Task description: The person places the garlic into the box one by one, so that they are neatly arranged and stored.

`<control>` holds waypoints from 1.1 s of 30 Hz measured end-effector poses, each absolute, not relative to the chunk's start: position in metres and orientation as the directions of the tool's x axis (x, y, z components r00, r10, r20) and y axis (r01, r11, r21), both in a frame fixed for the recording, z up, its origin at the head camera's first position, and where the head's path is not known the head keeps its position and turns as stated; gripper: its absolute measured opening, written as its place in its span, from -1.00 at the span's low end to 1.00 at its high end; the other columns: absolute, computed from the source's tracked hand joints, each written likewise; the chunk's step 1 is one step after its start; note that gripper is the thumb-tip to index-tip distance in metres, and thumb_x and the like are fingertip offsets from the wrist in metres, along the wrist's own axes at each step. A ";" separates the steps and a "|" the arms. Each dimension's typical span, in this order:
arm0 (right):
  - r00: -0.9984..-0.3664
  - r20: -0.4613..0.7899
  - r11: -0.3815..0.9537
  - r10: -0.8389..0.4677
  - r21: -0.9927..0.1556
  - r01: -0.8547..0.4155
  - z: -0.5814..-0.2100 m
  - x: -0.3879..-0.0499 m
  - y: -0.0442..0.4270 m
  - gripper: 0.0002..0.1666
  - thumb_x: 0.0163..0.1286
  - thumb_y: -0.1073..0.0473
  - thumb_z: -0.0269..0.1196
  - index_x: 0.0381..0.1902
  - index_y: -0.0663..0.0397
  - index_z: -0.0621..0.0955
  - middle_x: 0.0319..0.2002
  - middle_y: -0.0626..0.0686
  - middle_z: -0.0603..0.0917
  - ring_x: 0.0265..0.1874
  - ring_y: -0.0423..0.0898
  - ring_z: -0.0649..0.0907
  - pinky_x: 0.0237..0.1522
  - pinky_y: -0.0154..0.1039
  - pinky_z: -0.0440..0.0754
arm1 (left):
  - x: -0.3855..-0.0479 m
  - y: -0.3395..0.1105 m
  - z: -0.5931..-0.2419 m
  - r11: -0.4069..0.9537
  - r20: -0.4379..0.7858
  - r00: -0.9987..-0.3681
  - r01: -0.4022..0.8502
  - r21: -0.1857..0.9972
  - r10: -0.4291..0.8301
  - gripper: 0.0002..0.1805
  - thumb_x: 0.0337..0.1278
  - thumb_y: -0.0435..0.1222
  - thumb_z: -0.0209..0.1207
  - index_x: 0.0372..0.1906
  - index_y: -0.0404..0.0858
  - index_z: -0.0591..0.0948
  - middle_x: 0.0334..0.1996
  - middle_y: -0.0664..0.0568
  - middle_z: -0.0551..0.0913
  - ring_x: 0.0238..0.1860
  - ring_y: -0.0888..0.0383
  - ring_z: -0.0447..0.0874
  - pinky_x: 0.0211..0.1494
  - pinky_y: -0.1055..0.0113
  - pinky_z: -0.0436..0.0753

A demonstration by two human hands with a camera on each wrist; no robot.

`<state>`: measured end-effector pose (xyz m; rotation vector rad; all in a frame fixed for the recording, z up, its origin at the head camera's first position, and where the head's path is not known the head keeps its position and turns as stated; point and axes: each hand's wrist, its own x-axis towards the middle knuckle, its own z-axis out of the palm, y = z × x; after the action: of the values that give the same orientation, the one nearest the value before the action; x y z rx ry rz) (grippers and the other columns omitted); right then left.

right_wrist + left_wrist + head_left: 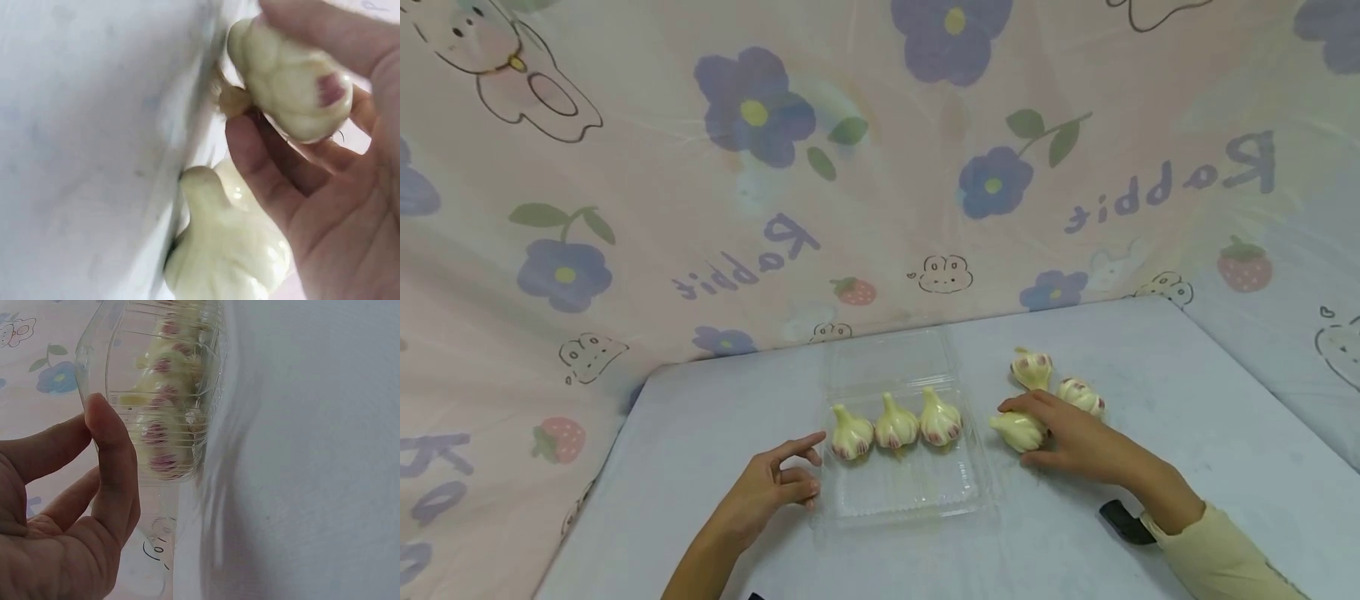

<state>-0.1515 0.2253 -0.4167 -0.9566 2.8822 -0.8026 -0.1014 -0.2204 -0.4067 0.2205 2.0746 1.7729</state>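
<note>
Three pale garlic bulbs with purple-streaked bases stand in a row in a clear plastic clamshell box (pixel 910 500), whose lid lies folded back. At the box's left edge is my left hand (pixel 775 487), its fingertips at the rim and a gap between index finger and thumb in the head view. To the right of the box, my right hand (pixel 1078 437) holds a garlic bulb (pixel 300 81) between thumb and fingers, close above the table. Two more garlic bulbs, one at the back (pixel 1032 369) and one to its right (pixel 1082 396), lie just beyond that hand.
A white cloth covers the table (pixel 1187 392). Behind and beside it hangs a pink patterned curtain (pixel 880 192) with flowers and rabbits. A black strap piece (pixel 1126 522) shows at my right wrist, beside a cream sleeve (pixel 1217 554).
</note>
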 end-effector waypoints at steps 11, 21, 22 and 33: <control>-0.823 0.082 0.649 -0.562 -0.572 -0.501 -0.415 -0.147 0.224 -0.30 0.23 -0.26 0.38 0.22 -0.14 0.46 0.12 -0.11 0.56 0.07 -0.21 0.56 0.03 -0.24 0.62 | -0.101 -0.220 -0.409 0.190 -0.204 -0.909 -0.142 0.971 0.363 -0.24 0.23 -0.43 0.25 0.51 -0.29 0.24 0.05 -0.06 0.37 -0.39 0.25 0.64 -0.17 0.32 0.75; -0.830 0.141 0.696 -0.539 -0.480 -0.534 -0.416 -0.145 0.221 -0.26 0.26 -0.23 0.37 0.31 -0.08 0.48 0.27 0.01 0.52 0.29 0.10 0.52 0.18 0.14 0.59 | -0.102 -0.220 -0.409 0.192 -0.198 -0.911 -0.135 0.972 0.362 -0.24 0.24 -0.44 0.24 0.51 -0.30 0.24 0.04 -0.06 0.37 -0.38 0.26 0.65 -0.17 0.32 0.75; -0.831 0.148 0.696 -0.536 -0.479 -0.534 -0.416 -0.145 0.220 -0.25 0.25 -0.24 0.37 0.30 -0.08 0.49 0.26 0.01 0.53 0.28 0.09 0.53 0.18 0.13 0.60 | -0.101 -0.220 -0.409 0.193 -0.199 -0.911 -0.136 0.972 0.362 -0.24 0.24 -0.44 0.24 0.51 -0.30 0.24 0.05 -0.06 0.37 -0.38 0.26 0.65 -0.17 0.32 0.75; -0.850 0.103 0.679 -0.517 -0.556 -0.480 -0.411 -0.146 0.223 -0.28 0.18 -0.04 0.48 0.22 0.04 0.47 0.14 0.00 0.60 0.10 0.01 0.63 0.09 -0.07 0.67 | -0.101 -0.219 -0.406 0.200 -0.205 -0.910 -0.139 0.970 0.361 -0.25 0.24 -0.44 0.24 0.51 -0.29 0.24 0.04 -0.05 0.37 -0.39 0.25 0.65 -0.17 0.32 0.76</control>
<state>-0.1460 0.2230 -0.4108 -0.8381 2.8202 -0.9068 -0.1010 -0.2192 -0.4065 0.2075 2.0937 1.7564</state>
